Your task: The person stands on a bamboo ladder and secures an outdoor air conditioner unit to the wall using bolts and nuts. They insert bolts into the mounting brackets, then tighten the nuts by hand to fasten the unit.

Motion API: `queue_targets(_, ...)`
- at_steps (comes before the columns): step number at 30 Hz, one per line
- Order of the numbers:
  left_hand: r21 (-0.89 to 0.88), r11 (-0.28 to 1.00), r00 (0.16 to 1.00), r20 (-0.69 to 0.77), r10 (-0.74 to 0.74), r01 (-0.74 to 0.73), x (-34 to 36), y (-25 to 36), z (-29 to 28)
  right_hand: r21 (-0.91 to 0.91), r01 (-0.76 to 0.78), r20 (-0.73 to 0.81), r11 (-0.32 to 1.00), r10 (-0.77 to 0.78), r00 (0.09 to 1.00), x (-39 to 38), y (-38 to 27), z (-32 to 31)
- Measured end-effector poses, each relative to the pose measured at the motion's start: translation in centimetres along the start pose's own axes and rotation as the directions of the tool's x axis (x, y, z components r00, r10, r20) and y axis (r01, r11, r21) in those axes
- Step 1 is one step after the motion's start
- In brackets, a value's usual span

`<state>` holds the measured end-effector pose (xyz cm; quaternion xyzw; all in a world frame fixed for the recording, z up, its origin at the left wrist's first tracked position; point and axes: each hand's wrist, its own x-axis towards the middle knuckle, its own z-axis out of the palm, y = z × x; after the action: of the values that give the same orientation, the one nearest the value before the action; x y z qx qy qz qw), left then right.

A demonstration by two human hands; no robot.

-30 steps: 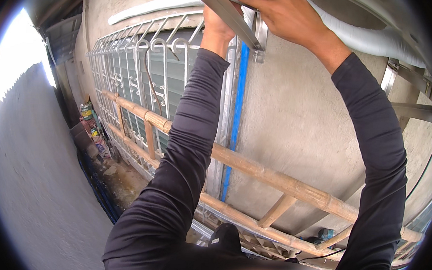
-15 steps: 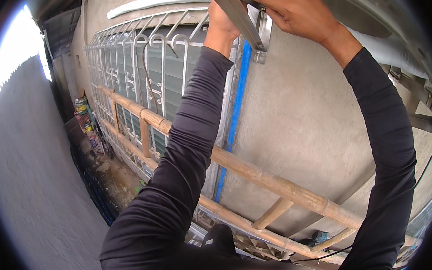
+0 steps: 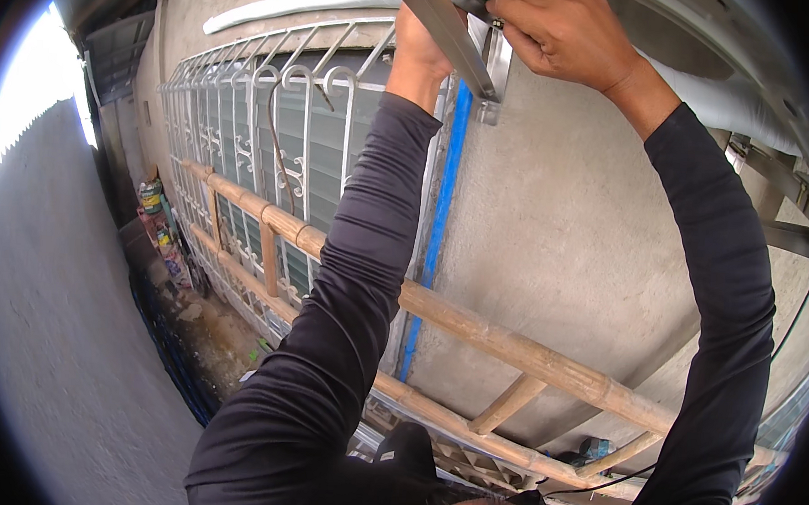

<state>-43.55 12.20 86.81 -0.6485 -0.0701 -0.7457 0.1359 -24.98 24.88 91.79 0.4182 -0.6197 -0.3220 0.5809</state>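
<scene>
A grey metal bracket (image 3: 443,35) slants down from the top edge toward the wall. My left hand (image 3: 420,52) is raised behind its left side; the bracket hides most of its fingers. On the bracket's other side, my right hand (image 3: 571,40) has its fingers curled in a pinch beside a small bolt (image 3: 497,23). What the pinch holds, if anything, is too covered to name. A short dark metal piece (image 3: 473,2) with bolt heads sits between the bracket and those fingertips.
A bamboo ladder (image 3: 527,349) crosses below my arms. White window grilles (image 3: 306,124) stand at the left, a blue strip (image 3: 440,218) runs down the wall (image 3: 572,206), and a large metal panel (image 3: 699,39) hangs at upper right. Bags (image 3: 155,210) lie far below in the alley.
My right hand has shifted slightly right and down, and more of the dark metal piece and bolts shows beside its fingertips. My left hand stays behind the bracket.
</scene>
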Motion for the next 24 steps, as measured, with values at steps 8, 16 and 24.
queue_targets(8,-0.083,0.976,0.972,0.141,-0.186,0.199,0.5,0.4,-1.0,-0.043,0.015,0.050,0.999,-0.012,0.999,0.0,0.1,0.5)
queue_targets(16,0.026,0.999,0.999,0.023,0.035,-0.036,-0.1,0.0,0.8,-0.013,-0.059,0.007,0.998,0.059,0.998,0.6,-0.6,0.3)
queue_targets(24,0.038,0.998,0.998,0.052,0.041,-0.043,0.2,0.0,0.1,-0.029,-0.084,0.061,0.996,0.086,0.994,0.5,-0.6,0.4)
